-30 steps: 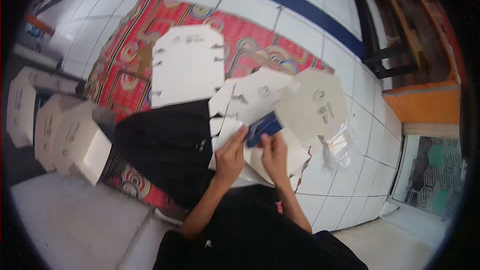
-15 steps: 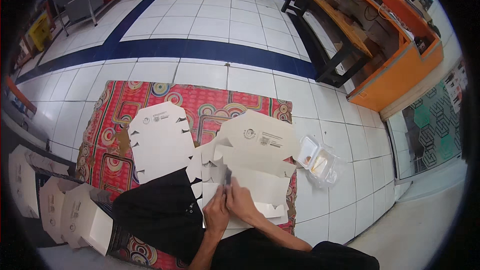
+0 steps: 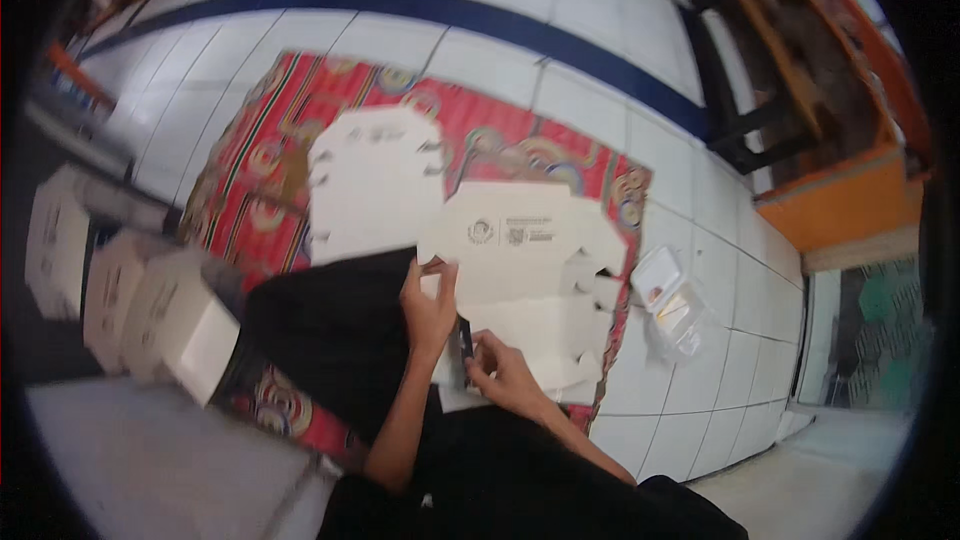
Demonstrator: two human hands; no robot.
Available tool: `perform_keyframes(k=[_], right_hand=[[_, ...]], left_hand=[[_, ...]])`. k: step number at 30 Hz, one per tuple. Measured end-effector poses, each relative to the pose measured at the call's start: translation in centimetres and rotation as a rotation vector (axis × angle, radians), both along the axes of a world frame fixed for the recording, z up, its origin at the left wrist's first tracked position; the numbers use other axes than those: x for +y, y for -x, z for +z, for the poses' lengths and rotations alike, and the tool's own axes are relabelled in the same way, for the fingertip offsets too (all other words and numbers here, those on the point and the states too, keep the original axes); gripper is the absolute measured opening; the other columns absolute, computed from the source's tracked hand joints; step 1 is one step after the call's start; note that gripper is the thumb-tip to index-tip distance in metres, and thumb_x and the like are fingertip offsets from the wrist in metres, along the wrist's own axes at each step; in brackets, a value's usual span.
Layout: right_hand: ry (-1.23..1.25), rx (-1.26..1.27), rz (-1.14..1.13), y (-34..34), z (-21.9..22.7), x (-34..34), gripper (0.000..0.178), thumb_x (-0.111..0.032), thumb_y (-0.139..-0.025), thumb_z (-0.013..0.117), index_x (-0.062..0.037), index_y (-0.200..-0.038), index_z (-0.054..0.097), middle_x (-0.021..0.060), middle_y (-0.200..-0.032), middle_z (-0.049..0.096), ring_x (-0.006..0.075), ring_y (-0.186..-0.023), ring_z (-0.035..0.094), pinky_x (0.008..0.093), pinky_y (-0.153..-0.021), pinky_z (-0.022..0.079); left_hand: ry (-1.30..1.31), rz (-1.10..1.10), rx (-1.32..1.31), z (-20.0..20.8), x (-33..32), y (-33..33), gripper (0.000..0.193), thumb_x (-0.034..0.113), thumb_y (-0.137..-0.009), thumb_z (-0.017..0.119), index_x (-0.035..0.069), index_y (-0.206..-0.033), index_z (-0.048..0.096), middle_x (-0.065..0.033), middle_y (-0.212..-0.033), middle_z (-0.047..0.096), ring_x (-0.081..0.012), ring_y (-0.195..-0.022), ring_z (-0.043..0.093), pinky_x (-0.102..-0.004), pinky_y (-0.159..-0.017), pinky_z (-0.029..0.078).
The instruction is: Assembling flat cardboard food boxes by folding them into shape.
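A cream cardboard box blank (image 3: 500,285) with printing and notched side flaps lies partly creased in front of me. At its left edge my left hand (image 3: 430,312) is closed, with thumb and fingers pinching a flap. My right hand (image 3: 505,372), lower and to the right, is closed around a slim black tool (image 3: 465,338) held upright over the blank. Blur hides the tool's exact kind. Another flat box blank (image 3: 375,185) lies farther off to the left, apart from both hands.
A worn red patterned mat (image 3: 270,155) lies under the blanks on white tiles. Folded cream boxes (image 3: 185,325) stand at the left. An open white food container (image 3: 670,300) in clear plastic sits right of the mat. An orange counter (image 3: 830,210) stands at the far right.
My view has tilted and shifted. My hands, close together before, have moved apart: the left up to the blank's left edge, the right lower with the black tool. The blank has been turned.
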State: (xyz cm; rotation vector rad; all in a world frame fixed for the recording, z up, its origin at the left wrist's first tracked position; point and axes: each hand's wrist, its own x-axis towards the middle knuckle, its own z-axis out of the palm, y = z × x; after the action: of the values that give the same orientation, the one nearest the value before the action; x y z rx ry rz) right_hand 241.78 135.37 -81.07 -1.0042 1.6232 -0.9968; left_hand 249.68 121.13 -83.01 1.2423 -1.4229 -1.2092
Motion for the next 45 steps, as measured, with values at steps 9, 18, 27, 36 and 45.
perform_keyframes(k=[9, 18, 27, 36, 45], right_hand=[[0.094, -0.072, -0.265, 0.0, -1.9, -4.5, 0.02, -0.003, -0.091, 0.055, 0.0017, -0.11, 0.057, 0.0049, -0.072, 0.055, 0.0108, -0.061, 0.05, 0.0296, -0.056, 0.041], [0.039, 0.264, -0.086, 0.1, -1.0, -4.6, 0.025, -0.006, -0.09, 0.056, 0.0047, -0.112, 0.058, 0.0231, -0.08, 0.064, 0.0353, -0.071, 0.064, 0.0436, -0.067, 0.049], [-0.002, 0.281, 0.051, 0.7, -1.7, -5.0, 0.042, -0.001, -0.088, 0.053, 0.0011, -0.13, 0.049, 0.0178, -0.071, 0.058, 0.0322, -0.064, 0.059, 0.0414, -0.064, 0.048], [-0.04, 0.056, -0.032, 0.1, -2.9, -5.2, 0.034, -0.001, -0.09, 0.052, 0.0003, -0.124, 0.053, 0.0061, -0.067, 0.052, 0.0129, -0.058, 0.05, 0.0328, -0.056, 0.043], [0.019, 0.097, 0.025, 0.1, -3.0, -6.1, 0.035, -0.006, -0.09, 0.051, 0.0054, -0.123, 0.052, 0.0262, -0.077, 0.062, 0.0374, -0.067, 0.063, 0.0429, -0.065, 0.049]], left_hand=[[0.078, -0.088, 0.025, -0.4, 1.6, -1.1, 0.007, 0.004, -0.087, 0.075, -0.002, -0.087, 0.07, -0.0075, -0.076, 0.07, -0.0102, -0.069, 0.067, -0.0254, -0.063, 0.053], [0.102, -0.049, -0.043, -1.2, 3.6, -1.7, 0.014, 0.002, -0.084, 0.072, -0.006, -0.093, 0.065, -0.0145, -0.079, 0.07, -0.0214, -0.07, 0.071, -0.0319, -0.067, 0.053], [-0.179, -0.11, -0.098, -1.0, 1.8, -3.0, 0.015, 0.006, -0.088, 0.069, -0.006, -0.096, 0.066, -0.0141, -0.079, 0.072, -0.0177, -0.069, 0.071, -0.0304, -0.064, 0.055], [-0.145, -0.177, -0.205, -0.4, 2.7, -3.6, 0.011, 0.003, -0.087, 0.072, -0.006, -0.092, 0.068, -0.0121, -0.081, 0.071, -0.0139, -0.07, 0.068, -0.0284, -0.064, 0.055], [0.255, -0.249, -0.42, -1.8, 3.1, -4.6, 0.015, 0.006, -0.091, 0.066, -0.007, -0.097, 0.069, -0.0169, -0.09, 0.067, -0.0279, -0.073, 0.071, -0.0352, -0.065, 0.055]])
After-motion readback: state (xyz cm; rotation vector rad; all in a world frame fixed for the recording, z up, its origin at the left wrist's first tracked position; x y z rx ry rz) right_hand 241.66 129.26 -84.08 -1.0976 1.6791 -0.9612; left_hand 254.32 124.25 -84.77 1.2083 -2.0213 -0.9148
